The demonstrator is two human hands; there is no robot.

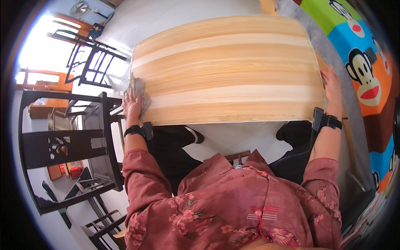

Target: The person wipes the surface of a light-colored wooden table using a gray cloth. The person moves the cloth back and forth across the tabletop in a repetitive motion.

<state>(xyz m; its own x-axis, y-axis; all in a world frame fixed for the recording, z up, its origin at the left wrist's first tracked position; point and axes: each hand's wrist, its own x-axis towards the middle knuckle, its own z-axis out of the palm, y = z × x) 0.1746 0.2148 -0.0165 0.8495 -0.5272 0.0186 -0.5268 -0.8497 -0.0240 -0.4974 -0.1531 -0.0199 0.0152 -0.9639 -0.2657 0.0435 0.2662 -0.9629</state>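
Note:
A wood-grain tabletop (228, 72) with light and darker stripes lies before me, its near edge above my lap. At its left edge, my left hand (132, 104) rests with fingers spread on a crumpled grey cloth (142, 97), which lies partly under the palm and over the tabletop's corner area. My right hand (332, 84) is at the right edge, fingertips against the board's side; part of the fingers is hidden by the edge. Each wrist wears a black strap with a small black device.
Dark wooden chairs (103, 140) stand close at the left, with another chair (93, 59) farther off near a bright doorway. At the right, a grey-edged bed or seat carries a colourful cover (356, 78) with monkey faces. A fan (79, 8) is at the upper left.

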